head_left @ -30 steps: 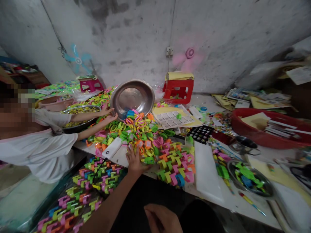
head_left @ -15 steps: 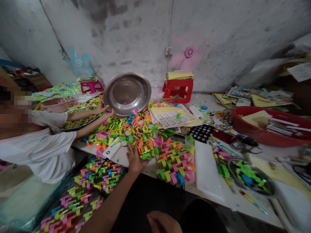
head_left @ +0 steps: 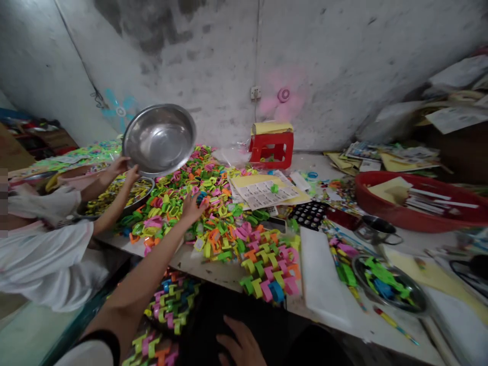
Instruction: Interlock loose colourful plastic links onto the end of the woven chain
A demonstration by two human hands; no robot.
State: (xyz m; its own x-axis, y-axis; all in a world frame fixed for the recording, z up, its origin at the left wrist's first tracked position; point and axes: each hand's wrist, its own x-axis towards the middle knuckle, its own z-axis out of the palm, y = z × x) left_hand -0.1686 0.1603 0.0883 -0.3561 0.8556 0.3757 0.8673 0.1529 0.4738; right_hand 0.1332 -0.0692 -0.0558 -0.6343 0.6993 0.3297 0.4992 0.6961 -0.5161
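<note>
My left hand (head_left: 193, 208) reaches into a large heap of bright plastic watch-like bands (head_left: 171, 190) on the table. Its fingers are apart, touching the heap, with a blue piece (head_left: 201, 197) by the fingertips; whether they grip it is hard to see. Low in the view, my right hand (head_left: 244, 343) hangs in front of the table edge, fingers spread and holding nothing. Rows of interlocked coloured bands (head_left: 269, 267) lie right of the heap. At the left, a co-worker's two hands (head_left: 127, 170) hold a tilted steel basin (head_left: 160, 140) above the heap.
Printed sheets (head_left: 263, 192) lie beyond the rows, before a red stool (head_left: 272, 147). A black tray (head_left: 308, 214), a steel mug (head_left: 377, 231), a red tub (head_left: 412, 203) and a bowl of green pieces (head_left: 391, 287) stand rightward. More linked bands (head_left: 171, 300) lie below the table edge.
My left hand has moved from the table's front edge up and farther into the heap. The co-worker's basin has shifted left, exposing more bands. My right hand has come further into view, its fingers spread.
</note>
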